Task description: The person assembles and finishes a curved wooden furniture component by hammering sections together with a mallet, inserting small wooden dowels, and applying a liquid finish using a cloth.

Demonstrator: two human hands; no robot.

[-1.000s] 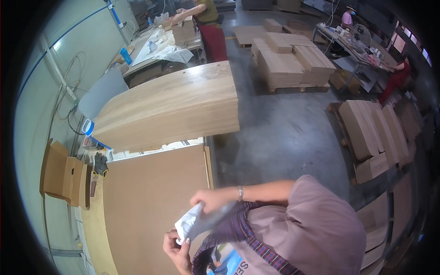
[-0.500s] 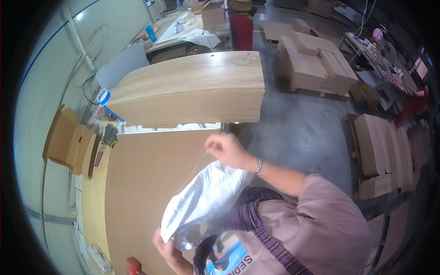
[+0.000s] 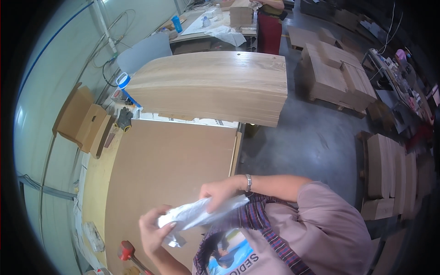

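Note:
A crumpled clear plastic bag (image 3: 197,213) stretches between both my hands, just above the near edge of a large brown board (image 3: 169,169) lying flat on the workbench. My left hand (image 3: 153,229) grips the bag's lower left end. My right hand (image 3: 220,193), with a metal bracelet on its wrist, pinches the bag's upper right part. The bag is pulled into a narrow, twisted strip.
A thick stack of light wooden panels (image 3: 215,85) lies beyond the brown board. Open cardboard boxes (image 3: 85,121) stand at the left, a red-handled tool (image 3: 128,252) by the near edge. More panel stacks (image 3: 339,75) sit on the floor; a person (image 3: 268,23) stands at the far table.
The bag hung open and wide from my raised right hand half a second ago; now both hands have drawn closer and the bag is gathered into a tight strip.

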